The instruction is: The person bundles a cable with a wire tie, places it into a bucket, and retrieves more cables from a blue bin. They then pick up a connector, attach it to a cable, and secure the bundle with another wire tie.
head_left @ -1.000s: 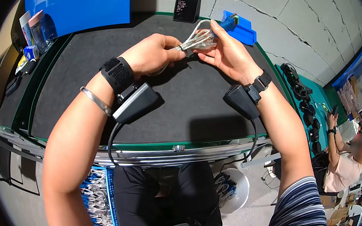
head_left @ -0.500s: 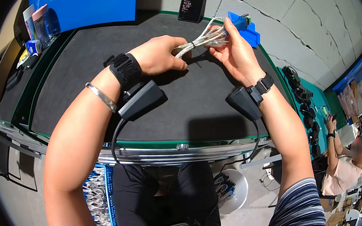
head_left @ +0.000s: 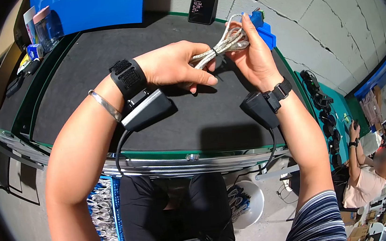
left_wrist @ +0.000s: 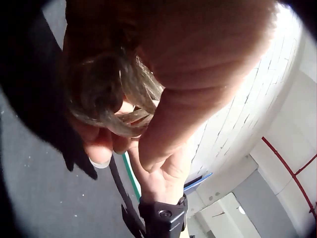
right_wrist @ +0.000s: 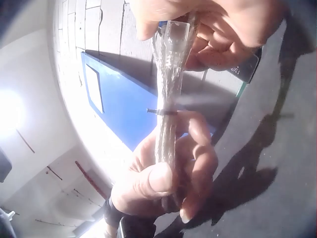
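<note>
We find the silver cable bundle (head_left: 223, 46) held over the tabletop (head_left: 175, 129), nearer its far edge than its near one. The left hand (head_left: 173, 64) is partly closed, fingers and thumb round the bundle's left end. The right hand (head_left: 256, 62) is partly closed, thumb and fingers gripping the looped end beside the blue connector (head_left: 257, 18). We note a dark tie (head_left: 214, 51) round the bundle between the hands. Behind the right hand, the blue tray (head_left: 267, 36) sits by the tabletop's right edge; the phone (head_left: 203, 2) stands at the far edge. Dark surface extends from the hands to the near green edge.

10:34, 6/28, 25 on phone (head_left: 203, 1)
</note>
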The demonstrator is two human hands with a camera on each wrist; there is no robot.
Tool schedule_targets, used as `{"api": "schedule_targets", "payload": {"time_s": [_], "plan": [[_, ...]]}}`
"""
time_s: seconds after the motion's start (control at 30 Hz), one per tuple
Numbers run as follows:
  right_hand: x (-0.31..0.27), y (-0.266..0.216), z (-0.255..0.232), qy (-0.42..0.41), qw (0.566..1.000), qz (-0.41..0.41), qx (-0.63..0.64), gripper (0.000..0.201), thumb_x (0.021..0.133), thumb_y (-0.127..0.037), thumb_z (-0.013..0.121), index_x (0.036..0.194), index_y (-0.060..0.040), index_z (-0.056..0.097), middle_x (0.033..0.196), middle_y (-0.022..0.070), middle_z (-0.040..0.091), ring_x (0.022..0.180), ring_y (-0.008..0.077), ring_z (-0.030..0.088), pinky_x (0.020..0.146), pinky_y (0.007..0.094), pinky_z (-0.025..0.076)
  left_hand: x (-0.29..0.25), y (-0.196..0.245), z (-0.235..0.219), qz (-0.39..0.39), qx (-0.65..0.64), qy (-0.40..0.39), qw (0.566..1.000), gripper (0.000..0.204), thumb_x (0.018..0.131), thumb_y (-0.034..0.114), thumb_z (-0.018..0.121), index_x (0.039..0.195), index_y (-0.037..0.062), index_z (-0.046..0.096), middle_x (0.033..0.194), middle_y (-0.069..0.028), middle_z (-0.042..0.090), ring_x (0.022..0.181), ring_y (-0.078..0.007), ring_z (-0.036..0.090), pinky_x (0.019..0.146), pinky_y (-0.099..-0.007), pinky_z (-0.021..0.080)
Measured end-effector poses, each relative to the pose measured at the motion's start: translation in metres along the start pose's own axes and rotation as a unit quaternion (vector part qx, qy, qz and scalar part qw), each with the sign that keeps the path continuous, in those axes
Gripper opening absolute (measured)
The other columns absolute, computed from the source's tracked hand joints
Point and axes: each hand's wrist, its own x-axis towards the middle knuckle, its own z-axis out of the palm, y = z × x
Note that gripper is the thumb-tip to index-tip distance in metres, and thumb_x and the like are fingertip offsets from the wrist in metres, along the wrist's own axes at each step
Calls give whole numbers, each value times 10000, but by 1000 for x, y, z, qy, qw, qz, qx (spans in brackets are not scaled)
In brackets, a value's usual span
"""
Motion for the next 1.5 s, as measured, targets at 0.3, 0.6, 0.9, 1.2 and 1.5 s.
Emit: {"api": "schedule_targets", "payload": {"time_s": [0.3, 0.6, 0.9, 1.2, 1.5], "plan": [[-1, -5, 2, -11, 997, -73, -1, 463, 953, -499, 539, 1010, -48, 626, 872, 46, 639, 847, 148, 623, 810, 308, 488, -6, 7, -2, -57, -43, 6, 997, 230, 891, 169, 685, 985, 23, 535, 799, -12, 618, 642, -75, 613, 552, -212, 494], [0, -3, -4, -12, 991, 111, -76, 704, 900, -706, 404, 1078, -48, 580, 982, 99, 629, 846, 179, 635, 726, 310, 527, -6, 3, -8, -22, 308, 196, 931, 180, 836, 163, 704, 955, 51, 629, 863, -149, 685, 893, -335, 654, 793, -424, 501], [-2, -1, 3, -31, 995, 55, -81, 616, 857, -625, 591, 1043, -38, 603, 960, 104, 623, 828, 149, 640, 674, 248, 538, -7, -1, -9, -26, 317, 198, 927, 227, 882, 198, 668, 969, 6, 585, 772, -177, 639, 755, -341, 629, 691, -402, 480], [-2, 0, 1, -9, 999, 20, -29, 351, 932, -387, 626, 1060, -60, 631, 963, 38, 619, 819, 120, 604, 746, 255, 507, -6, 8, -7, -95, 321, 166, 928, 248, 849, 216, 682, 992, 19, 637, 858, -177, 680, 892, -347, 655, 796, -425, 501], [-5, -1, 7, -96, 995, 12, 27, 311, 966, -314, 590, 1128, -51, 621, 969, 41, 625, 850, 138, 618, 787, 269, 501, -6, 11, -7, -86, 224, 146, 960, 250, 877, 230, 641, 1006, 16, 638, 846, -174, 683, 868, -331, 662, 785, -411, 509]]}}
